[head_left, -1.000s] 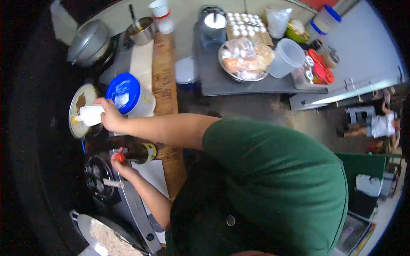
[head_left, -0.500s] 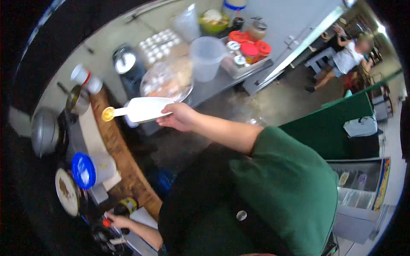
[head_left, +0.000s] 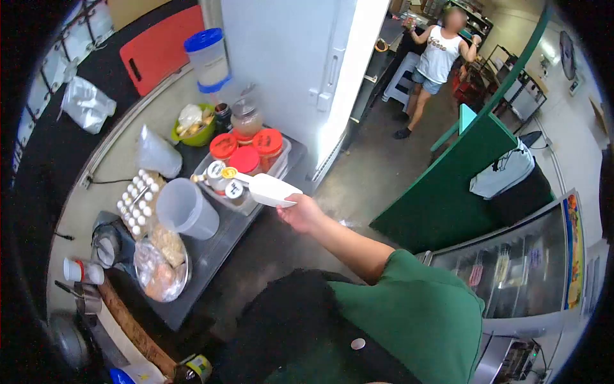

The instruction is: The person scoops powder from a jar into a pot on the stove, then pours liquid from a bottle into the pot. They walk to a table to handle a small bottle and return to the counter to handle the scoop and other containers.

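My right hand (head_left: pixel 300 213) is closed on the rim end of a white scoop (head_left: pixel 274 191), held out at arm's length. The scoop's narrow handle points away to the left and has a round yellow end (head_left: pixel 229 173). In this view that end overlaps the clear plastic tray (head_left: pixel 281 160) of jars. Red-lidded jars (head_left: pixel 244 160) fill much of the tray, with smaller white-lidded jars (head_left: pixel 216 173) at its near side. My left hand is out of view.
On the dark counter (head_left: pixel 220 259) stand a translucent bucket (head_left: pixel 187 208), a bowl of plastic-bagged food (head_left: pixel 163 269), an egg tray (head_left: pixel 139 203) and a green bowl (head_left: pixel 192 126). Beyond the doorway a person (head_left: pixel 441 57) stands. A green partition (head_left: pixel 441 192) is at right.
My view has swung right. The scoop, still in my right hand, has moved from near the wooden counter edge to before the jar tray. My left hand has left the view.
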{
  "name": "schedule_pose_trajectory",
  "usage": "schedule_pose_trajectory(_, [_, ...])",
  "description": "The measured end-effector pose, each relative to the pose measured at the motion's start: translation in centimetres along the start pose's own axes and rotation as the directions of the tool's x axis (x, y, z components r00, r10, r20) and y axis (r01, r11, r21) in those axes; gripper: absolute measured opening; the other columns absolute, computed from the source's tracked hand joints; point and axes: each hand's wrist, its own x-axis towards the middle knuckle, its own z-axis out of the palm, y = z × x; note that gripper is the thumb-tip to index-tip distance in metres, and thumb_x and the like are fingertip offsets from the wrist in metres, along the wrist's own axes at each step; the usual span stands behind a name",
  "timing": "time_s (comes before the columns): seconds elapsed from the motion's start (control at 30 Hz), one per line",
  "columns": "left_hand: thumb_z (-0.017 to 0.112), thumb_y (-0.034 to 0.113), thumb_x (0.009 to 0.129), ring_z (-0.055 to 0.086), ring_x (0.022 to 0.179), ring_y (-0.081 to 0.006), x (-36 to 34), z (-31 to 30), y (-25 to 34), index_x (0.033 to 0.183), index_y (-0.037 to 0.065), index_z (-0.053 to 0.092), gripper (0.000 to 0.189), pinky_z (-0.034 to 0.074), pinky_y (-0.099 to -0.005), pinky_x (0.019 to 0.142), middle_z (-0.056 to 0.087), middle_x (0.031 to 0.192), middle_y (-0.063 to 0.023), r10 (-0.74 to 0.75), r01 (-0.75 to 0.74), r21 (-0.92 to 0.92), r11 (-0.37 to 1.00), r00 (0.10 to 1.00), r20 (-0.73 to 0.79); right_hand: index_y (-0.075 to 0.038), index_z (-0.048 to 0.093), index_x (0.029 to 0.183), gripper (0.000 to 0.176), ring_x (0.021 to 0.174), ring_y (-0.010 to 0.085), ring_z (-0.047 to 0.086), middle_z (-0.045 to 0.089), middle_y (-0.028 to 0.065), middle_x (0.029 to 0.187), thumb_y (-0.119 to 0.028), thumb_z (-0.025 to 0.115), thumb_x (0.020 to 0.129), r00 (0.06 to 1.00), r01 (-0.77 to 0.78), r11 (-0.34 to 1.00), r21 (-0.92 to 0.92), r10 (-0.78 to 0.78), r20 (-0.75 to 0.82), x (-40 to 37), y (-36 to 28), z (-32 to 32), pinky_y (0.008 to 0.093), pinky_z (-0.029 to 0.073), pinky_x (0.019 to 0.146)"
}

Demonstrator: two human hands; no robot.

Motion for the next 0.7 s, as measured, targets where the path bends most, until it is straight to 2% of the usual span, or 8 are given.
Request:
schedule_pose_trajectory(0.1, [0.068, 0.037, 0.093, 0.064, 0.082, -0.0279, -4.1, 4.6, 4.8, 0.100, -0.006, 0.067, 0.044, 0.051, -0.0404, 0.074, 0.071, 0.094, -0.0174, -0.185, 0.210, -0.067, 0.975, 0.946, 0.266, 0.004, 0.039, 0.132, 0.046, 0.088, 0.0245, 0.059, 0.054, 0.0179, 0.115, -0.004, 0.050, 0.088, 1.000, 0.020, 1.000, -0.022, -0.020, 0.021, 0.4, -3.8, -1.7, 0.0346, 0.055, 0.078])
schedule_pose_trajectory(0.17, [0.071, 0.032, 0.093, 0.052, 0.064, -0.0173, -7.3, 8.6, 6.7, 0.083, 0.000, 0.063, 0.035, 0.045, -0.0338, 0.061, 0.058, 0.071, -0.0055, -0.394, 0.535, -0.116, 0.837, 0.736, 0.550, 0.004, 0.039, 0.132, 0.045, 0.088, 0.0244, 0.059, 0.054, 0.0175, 0.114, -0.005, 0.050, 0.089, 1.000, 0.006, 0.999, -0.042, -0.006, 0.003, 1.0, -4.6, -3.2, 0.0343, 0.055, 0.078])
schedule_pose_trajectory(0.23, [0.067, 0.029, 0.096, 0.051, 0.065, -0.0166, -10.4, 12.2, 7.8, 0.082, 0.002, 0.059, 0.031, 0.043, -0.0330, 0.064, 0.056, 0.071, -0.0045, -0.166, 0.510, -0.306, 0.804, 0.687, 0.707, 0.003, 0.039, 0.131, 0.044, 0.090, 0.0244, 0.059, 0.054, 0.0169, 0.115, -0.004, 0.048, 0.089, 0.886, 0.412, 0.872, -0.265, -0.315, 0.340, 3.0, -3.4, -6.7, 0.0339, 0.056, 0.078])
schedule_pose_trajectory(0.27, [0.065, 0.026, 0.097, 0.051, 0.065, -0.0161, -12.1, 13.7, 8.2, 0.083, 0.002, 0.058, 0.029, 0.043, -0.0330, 0.065, 0.055, 0.071, -0.0039, -0.070, 0.484, -0.363, 0.796, 0.670, 0.739, 0.003, 0.039, 0.131, 0.044, 0.090, 0.0244, 0.059, 0.054, 0.0169, 0.115, -0.004, 0.048, 0.089, 0.890, 0.405, 0.876, -0.262, -0.311, 0.334, 2.5, -3.9, -6.5, 0.0339, 0.056, 0.078])
schedule_pose_trajectory(0.33, [0.063, 0.023, 0.098, 0.051, 0.066, -0.0155, -14.6, 16.3, 11.5, 0.082, 0.003, 0.055, 0.027, 0.043, -0.0332, 0.068, 0.054, 0.070, -0.0032, 0.018, 0.489, -0.408, 0.771, 0.624, 0.781, 0.002, 0.039, 0.130, 0.043, 0.091, 0.0245, 0.059, 0.054, 0.0165, 0.114, -0.003, 0.048, 0.089, 0.999, -0.047, 0.950, 0.309, 0.047, 0.007, 0.7, -7.3, -4.2, 0.0328, 0.056, 0.078])
schedule_pose_trajectory(0.43, [0.062, 0.020, 0.098, 0.052, 0.067, -0.0159, -17.9, 18.5, 17.2, 0.079, 0.004, 0.051, 0.028, 0.044, -0.0327, 0.071, 0.055, 0.070, -0.0044, 0.025, 0.564, -0.383, 0.732, 0.540, 0.841, 0.002, 0.039, 0.130, 0.042, 0.092, 0.0247, 0.059, 0.054, 0.0166, 0.114, -0.004, 0.048, 0.089, 0.979, -0.122, 0.869, 0.479, 0.184, -0.084, -4.1, -12.2, 1.6, 0.0330, 0.056, 0.079])
schedule_pose_trajectory(0.53, [0.060, 0.017, 0.099, 0.056, 0.069, -0.0167, -20.0, 23.8, 14.3, 0.080, 0.003, 0.051, 0.025, 0.046, -0.0332, 0.075, 0.058, 0.073, -0.0058, 0.199, 0.544, -0.427, 0.722, 0.427, 0.882, 0.002, 0.040, 0.129, 0.041, 0.093, 0.0246, 0.058, 0.054, 0.0164, 0.114, -0.005, 0.050, 0.089, 0.999, -0.023, 0.993, 0.113, 0.028, -0.038, -1.4, -8.1, -5.6, 0.0333, 0.056, 0.080])
schedule_pose_trajectory(0.7, [0.062, 0.013, 0.097, 0.061, 0.086, -0.0196, -22.5, 28.7, 13.2, 0.092, -0.001, 0.059, 0.016, 0.049, -0.0337, 0.083, 0.064, 0.088, -0.0083, 0.359, 0.440, -0.496, 0.749, 0.360, 0.861, -0.002, 0.041, 0.127, 0.041, 0.087, 0.0219, 0.058, 0.055, 0.0138, 0.111, -0.008, 0.054, 0.089, 0.984, 0.030, 0.992, 0.121, -0.008, -0.178, -5.1, -11.3, 0.4, 0.0305, 0.054, 0.074])
